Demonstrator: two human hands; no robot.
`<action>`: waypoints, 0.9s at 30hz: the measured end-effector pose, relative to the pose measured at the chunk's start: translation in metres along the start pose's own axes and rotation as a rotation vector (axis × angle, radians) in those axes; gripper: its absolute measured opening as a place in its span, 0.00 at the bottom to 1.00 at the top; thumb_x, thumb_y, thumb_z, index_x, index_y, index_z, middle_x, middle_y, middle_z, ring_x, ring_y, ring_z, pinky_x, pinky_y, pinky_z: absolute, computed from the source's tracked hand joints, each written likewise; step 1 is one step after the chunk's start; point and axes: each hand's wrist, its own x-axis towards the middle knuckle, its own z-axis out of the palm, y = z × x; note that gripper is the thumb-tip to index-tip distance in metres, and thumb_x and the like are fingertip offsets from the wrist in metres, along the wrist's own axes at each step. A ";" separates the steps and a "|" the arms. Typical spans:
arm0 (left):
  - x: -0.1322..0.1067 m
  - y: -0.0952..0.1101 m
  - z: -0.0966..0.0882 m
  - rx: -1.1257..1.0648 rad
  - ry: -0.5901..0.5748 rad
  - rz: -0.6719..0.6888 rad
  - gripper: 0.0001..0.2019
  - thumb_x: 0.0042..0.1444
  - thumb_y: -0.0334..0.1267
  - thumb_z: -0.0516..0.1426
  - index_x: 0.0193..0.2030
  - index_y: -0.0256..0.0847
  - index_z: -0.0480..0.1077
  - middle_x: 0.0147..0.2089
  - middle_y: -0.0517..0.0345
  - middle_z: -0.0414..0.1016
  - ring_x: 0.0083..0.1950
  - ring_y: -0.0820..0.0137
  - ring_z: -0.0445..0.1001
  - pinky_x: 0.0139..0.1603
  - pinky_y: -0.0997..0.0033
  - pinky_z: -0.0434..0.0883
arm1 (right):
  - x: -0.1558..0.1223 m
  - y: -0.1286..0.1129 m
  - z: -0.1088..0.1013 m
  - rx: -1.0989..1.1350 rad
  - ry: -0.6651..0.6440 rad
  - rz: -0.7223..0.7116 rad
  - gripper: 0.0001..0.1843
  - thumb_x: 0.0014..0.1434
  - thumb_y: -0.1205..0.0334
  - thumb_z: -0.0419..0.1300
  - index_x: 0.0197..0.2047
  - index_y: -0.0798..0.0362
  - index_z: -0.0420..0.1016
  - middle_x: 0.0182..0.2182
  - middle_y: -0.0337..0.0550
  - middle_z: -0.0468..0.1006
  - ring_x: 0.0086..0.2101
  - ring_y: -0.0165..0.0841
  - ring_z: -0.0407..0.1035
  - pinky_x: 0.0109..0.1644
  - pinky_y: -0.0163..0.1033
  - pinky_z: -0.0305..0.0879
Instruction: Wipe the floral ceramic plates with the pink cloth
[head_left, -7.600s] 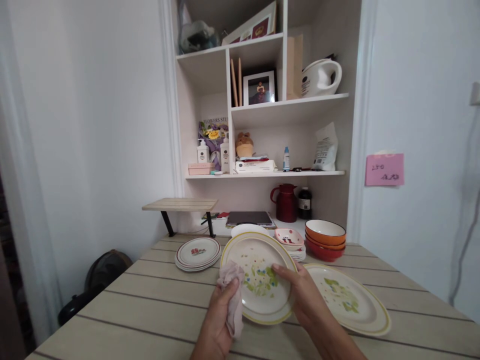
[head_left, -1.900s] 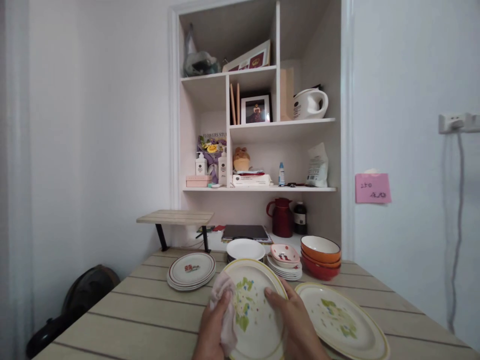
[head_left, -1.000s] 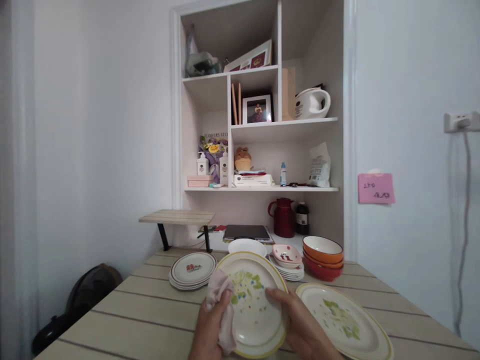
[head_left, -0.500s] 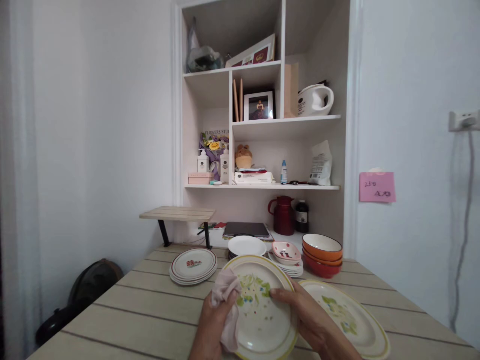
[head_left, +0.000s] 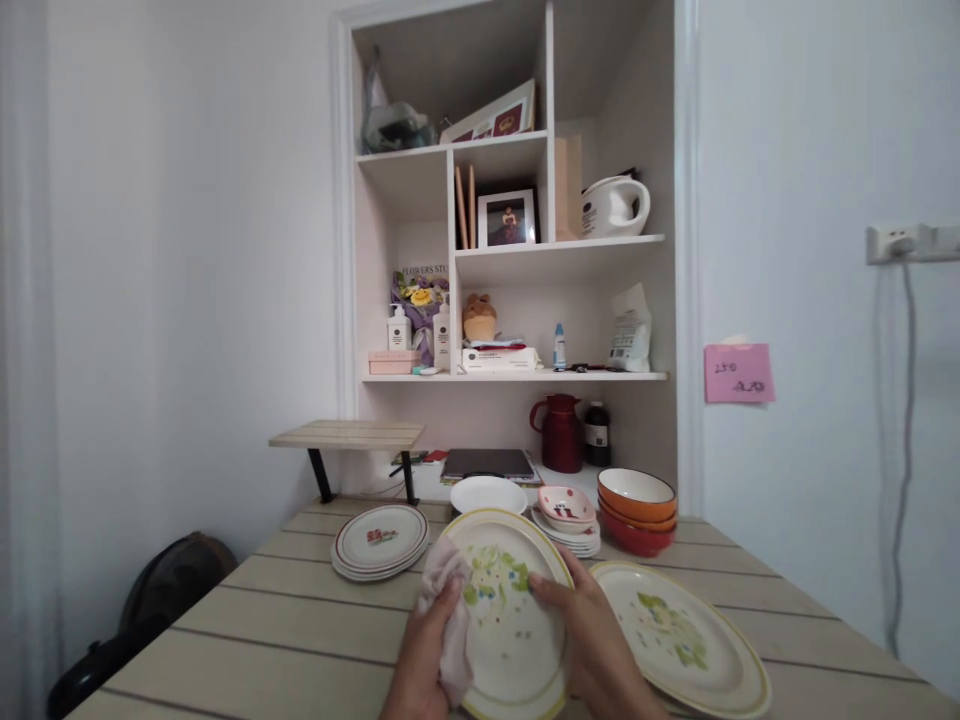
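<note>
A cream plate with a yellow-green rim and a leafy print (head_left: 510, 640) is held up and tilted toward me over the table. On its left edge, my left hand (head_left: 426, 645) is closed on a pale pink cloth (head_left: 456, 650) pressed against the plate. My right hand (head_left: 589, 630) grips the right edge, its thumb on the printed face and its fingers behind, out of sight. To the right lies an oval plate (head_left: 720, 640) with a similar green print, partly behind my right forearm.
Plates with red rims (head_left: 381, 540) are stacked at the left. Behind the held plate stand white plates (head_left: 489, 495), small pink dishes (head_left: 568, 505) and orange and red bowls (head_left: 637, 512). A small raised wooden shelf (head_left: 349, 434) stands at the table's back left; a red jug (head_left: 561, 435) is farther back.
The held plate has turned slightly, with its right side angled farther away. Both hands keep their hold on plate and cloth. The whole view has shifted a little.
</note>
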 end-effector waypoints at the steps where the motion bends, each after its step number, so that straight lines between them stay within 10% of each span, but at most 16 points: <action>1: 0.000 -0.001 0.001 -0.018 -0.007 -0.011 0.32 0.47 0.38 0.65 0.60 0.36 0.65 0.52 0.40 0.77 0.54 0.50 0.75 0.56 0.51 0.69 | 0.000 0.001 0.001 0.013 0.014 -0.012 0.51 0.38 0.66 0.69 0.65 0.50 0.54 0.30 0.44 0.83 0.28 0.44 0.77 0.36 0.49 0.72; 19: 0.002 -0.014 0.011 -0.158 0.012 -0.161 0.31 0.49 0.38 0.63 0.61 0.37 0.65 0.53 0.43 0.77 0.55 0.52 0.74 0.54 0.53 0.71 | -0.006 0.028 0.018 0.150 0.141 -0.159 0.47 0.41 0.57 0.71 0.63 0.47 0.58 0.33 0.40 0.84 0.35 0.42 0.78 0.41 0.47 0.74; 27: 0.003 -0.007 0.001 -0.110 0.081 -0.007 0.30 0.47 0.34 0.64 0.59 0.38 0.66 0.53 0.43 0.77 0.54 0.53 0.75 0.52 0.56 0.73 | -0.002 0.033 0.012 0.146 0.029 0.080 0.36 0.41 0.61 0.70 0.54 0.61 0.70 0.33 0.50 0.84 0.34 0.45 0.78 0.42 0.48 0.73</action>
